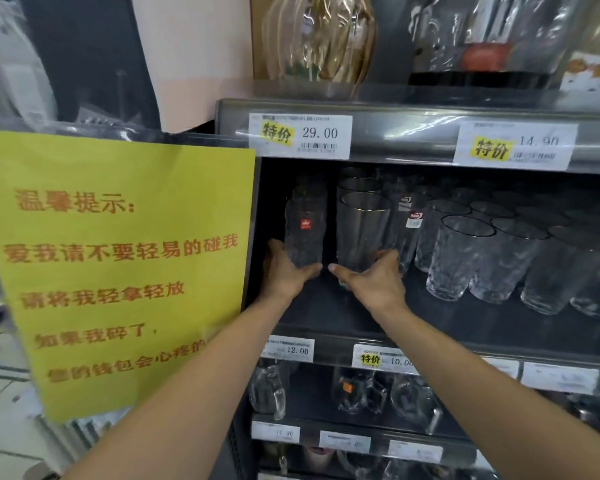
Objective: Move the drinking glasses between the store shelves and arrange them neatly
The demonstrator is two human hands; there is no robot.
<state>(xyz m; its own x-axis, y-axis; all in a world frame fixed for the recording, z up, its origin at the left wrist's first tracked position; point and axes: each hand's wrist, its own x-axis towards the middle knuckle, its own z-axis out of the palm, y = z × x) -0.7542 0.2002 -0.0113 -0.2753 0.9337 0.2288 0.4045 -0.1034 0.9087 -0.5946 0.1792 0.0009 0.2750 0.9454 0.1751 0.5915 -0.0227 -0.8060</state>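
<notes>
My left hand point(284, 273) grips a textured glass point(305, 233) at its base. My right hand point(374, 280) grips a gold-rimmed glass point(361, 226) likewise. Thumbs just apart.

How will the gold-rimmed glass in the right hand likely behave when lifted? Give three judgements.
Probably rigid and fragile: the gold-rimmed glass is clear glass. Likely slippery, since its wall is smooth, unlike the textured glass the left hand holds. Possibly tippy: it is tall, narrows downward, and the right hand grips near its base.
</notes>
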